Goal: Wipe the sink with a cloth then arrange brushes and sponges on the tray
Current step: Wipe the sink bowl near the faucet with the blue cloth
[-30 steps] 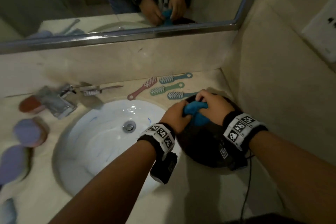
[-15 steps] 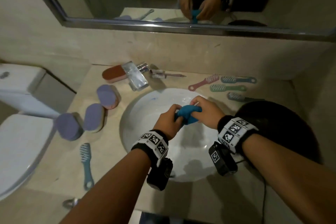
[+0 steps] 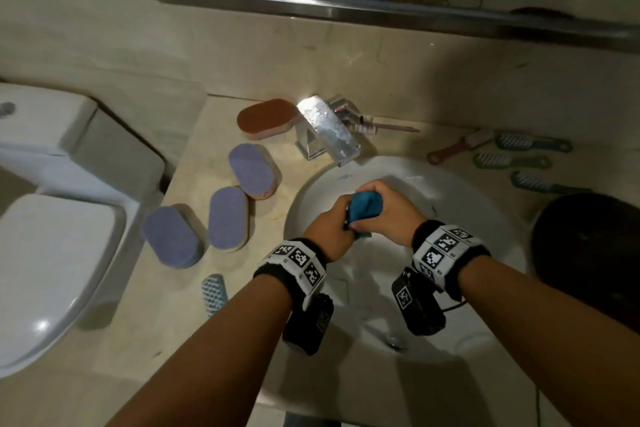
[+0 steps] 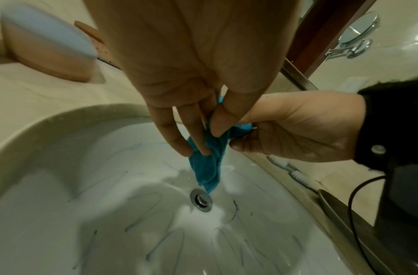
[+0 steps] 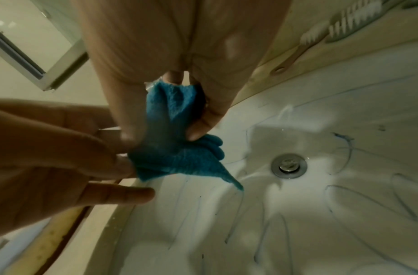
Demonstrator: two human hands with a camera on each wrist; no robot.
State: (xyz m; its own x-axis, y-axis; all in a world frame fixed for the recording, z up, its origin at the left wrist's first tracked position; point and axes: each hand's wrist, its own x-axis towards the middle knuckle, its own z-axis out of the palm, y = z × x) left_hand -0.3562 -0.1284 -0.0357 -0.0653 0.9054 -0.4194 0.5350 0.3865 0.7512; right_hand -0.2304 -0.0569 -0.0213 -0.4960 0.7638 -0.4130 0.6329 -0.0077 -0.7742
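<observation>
Both hands hold a small blue cloth [image 3: 365, 206] above the white sink [image 3: 467, 218]. My left hand [image 3: 337, 225] pinches its lower part between thumb and fingers [image 4: 179, 141], and a corner of the cloth [image 4: 207, 167] hangs toward the drain [image 4: 201, 200]. My right hand [image 3: 384, 206] grips the bunched upper part of the cloth [image 5: 177, 154]. Blue pen-like marks streak the basin. The dark round tray [image 3: 588, 253] sits right of the sink. Purple sponges [image 3: 227, 217] and a brown sponge [image 3: 268, 118] lie on the left, and brushes [image 3: 509, 161] at the back right.
A chrome faucet [image 3: 327, 132] stands behind the basin, with a mirror above it. One blue brush [image 3: 214, 293] lies on the counter by my left forearm. A white toilet [image 3: 52, 218] is at the far left. Another brush lies behind the faucet.
Both hands carried the cloth from over the dark tray leftward to above the sink basin, and my view turned left and down with them.
</observation>
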